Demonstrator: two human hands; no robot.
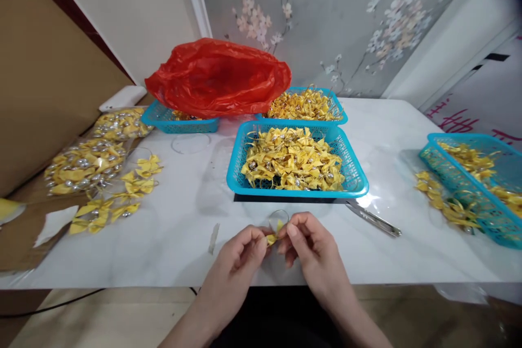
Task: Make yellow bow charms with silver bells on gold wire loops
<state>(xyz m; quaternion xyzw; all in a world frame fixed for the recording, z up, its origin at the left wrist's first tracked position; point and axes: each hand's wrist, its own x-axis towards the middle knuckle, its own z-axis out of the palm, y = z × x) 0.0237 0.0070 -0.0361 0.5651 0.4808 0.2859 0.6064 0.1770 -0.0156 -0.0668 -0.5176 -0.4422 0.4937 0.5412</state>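
Near the front edge of the white table my left hand [243, 253] pinches a small yellow ribbon flower [271, 239] between thumb and fingertips. A thin wire loop [278, 216] rises from the flower, and my right hand [309, 244] has thumb and forefinger closed on the wire beside it. Part of the flower is hidden by the fingers. Just beyond my hands stands a blue basket [299, 194] heaped with yellow flowers [296, 157], each with a silvery bead and a wire stem.
Metal tweezers or a cutter [377, 220] lies right of the basket. Bagged flowers [85, 166] and loose flowers [134, 185] lie left. A red plastic bag [220, 79] covers a rear basket [183, 126]. More blue baskets stand behind [340, 114] and at right [473, 185].
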